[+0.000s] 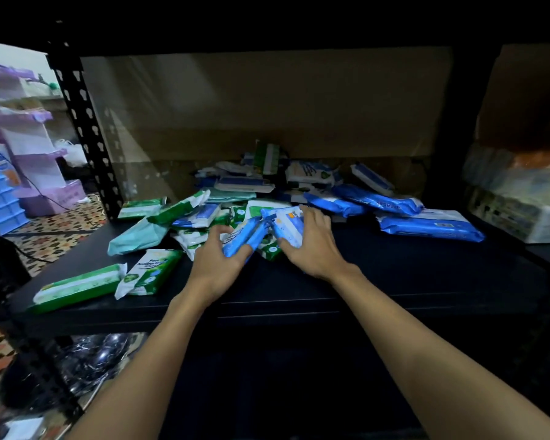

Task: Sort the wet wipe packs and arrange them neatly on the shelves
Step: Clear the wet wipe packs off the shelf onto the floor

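Your left hand and right hand are both on the small blue packs at the front of the pile, mid black shelf. Left fingers curl round one slim blue pack, long axis running up-right, away from your wrist. Right fingers are spread and pressed on a pale blue pack, just right of the first, the two touching. Whether either pack is lifted, you can't tell.

Large blue packs lie right of the pile, nearer your right hand. Green packs sit left of it. One green-white pack reads "Pine Antibacterial"; other print is too blurred to read.
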